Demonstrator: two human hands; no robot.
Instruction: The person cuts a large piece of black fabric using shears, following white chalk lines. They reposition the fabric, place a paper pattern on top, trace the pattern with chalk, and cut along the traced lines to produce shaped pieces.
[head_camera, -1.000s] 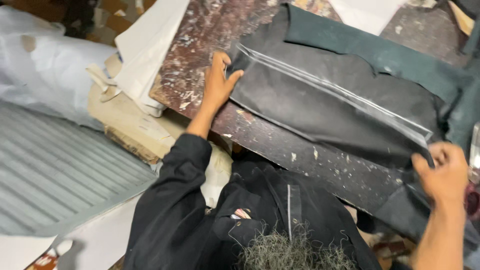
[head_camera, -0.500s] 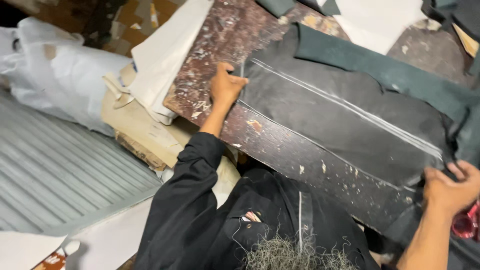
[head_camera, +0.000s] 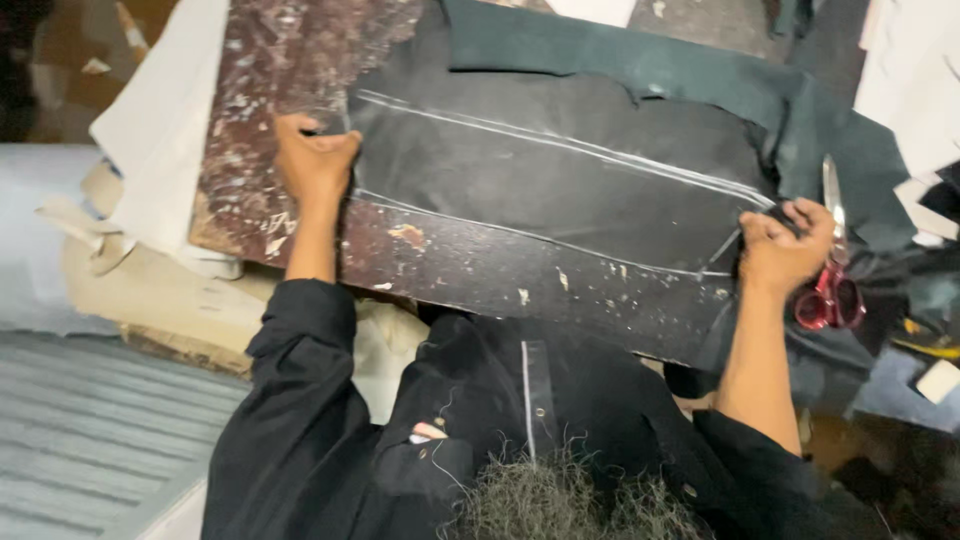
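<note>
Red-handled scissors (head_camera: 828, 280) just right of the right hand; white fabric pieces (head_camera: 165, 130) left of the left hand; scuffed dark tabletop (head_camera: 500, 275) under both hands.

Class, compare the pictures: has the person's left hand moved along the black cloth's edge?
No. The left hand grips the same end of the black cloth, over the speckled board; only the camera shifted.

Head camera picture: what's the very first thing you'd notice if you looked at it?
A big piece of black cloth with white chalk lines lies across the speckled dark board in the middle. The left hand grips its left end, the right hand its right end. Red-handled scissors lie just beside the right hand.
</note>
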